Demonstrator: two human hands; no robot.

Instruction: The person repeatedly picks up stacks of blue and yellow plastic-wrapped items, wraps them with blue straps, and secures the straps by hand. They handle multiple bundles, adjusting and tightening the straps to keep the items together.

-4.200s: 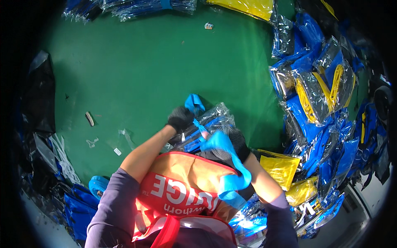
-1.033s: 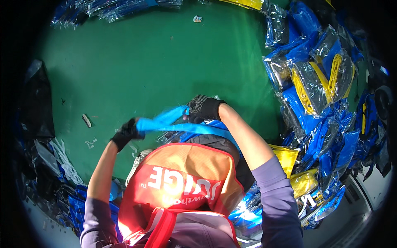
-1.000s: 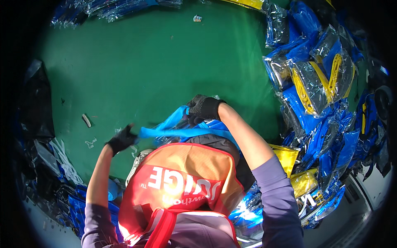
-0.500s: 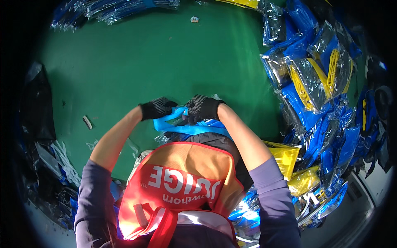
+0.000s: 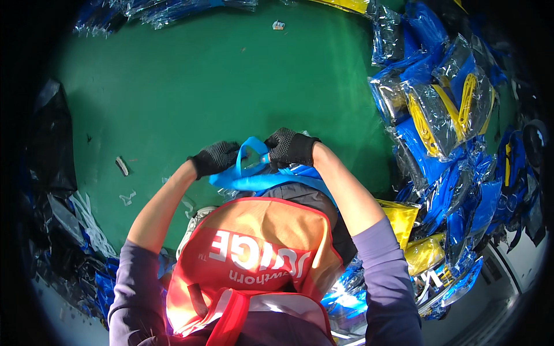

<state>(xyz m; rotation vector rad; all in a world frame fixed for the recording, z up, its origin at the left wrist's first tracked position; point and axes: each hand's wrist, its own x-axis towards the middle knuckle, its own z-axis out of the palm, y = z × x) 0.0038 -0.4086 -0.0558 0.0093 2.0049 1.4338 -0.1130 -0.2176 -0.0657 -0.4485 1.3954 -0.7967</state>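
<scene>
A light blue strap (image 5: 258,183) lies across my lap and rises in a small loop between my two gloved hands. My left hand (image 5: 216,158), in a black dotted glove, is closed on the strap at the loop's left side. On the other side my right hand (image 5: 292,149), gloved alike, pinches the strap near the loop's end; its fingertips are partly hidden. Below the hands, darker blue material in clear plastic (image 5: 306,170) shows by my dark trousers. A red and orange apron (image 5: 254,230) covers my front.
Blue and yellow items in clear bags (image 5: 444,115) are heaped at the right. More bagged bundles (image 5: 190,8) lie at the far edge. A black bag (image 5: 53,144) and pale straps (image 5: 92,222) are at the left. Small scraps (image 5: 122,166) dot the green surface (image 5: 202,75).
The strap now stands up in a loop between my hands, where it was flatter. My hands are slightly farther apart, the left a little lower and the right a little to the right.
</scene>
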